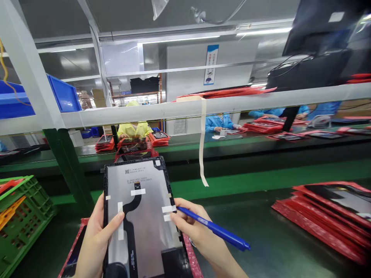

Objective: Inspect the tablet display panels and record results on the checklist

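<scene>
Tilted up in front of me is a tablet screen panel [150, 224], its silver back facing me, with a black frame, printed codes, a black ribbon cable [131, 235] and several white tape strips. My left hand [94, 235] grips its left edge, the thumb lying on the back beside a tape strip. At the right edge, my right hand [199, 224] is closed around a blue pen [220, 230] and its thumb and fingers also touch the panel by two tape pieces [169, 209]. The pen's tip is hidden at the fingers. Below the panel, red bubble wrap [193, 256] shows partly.
Red-wrapped panels [321, 216] are stacked on the right of the dark bench. A green crate [29, 224] stands at the left. Masking tape [202, 146] hangs from the white rail [139, 119]. Co-workers in yellow [135, 129] and blue [218, 121] sit beyond.
</scene>
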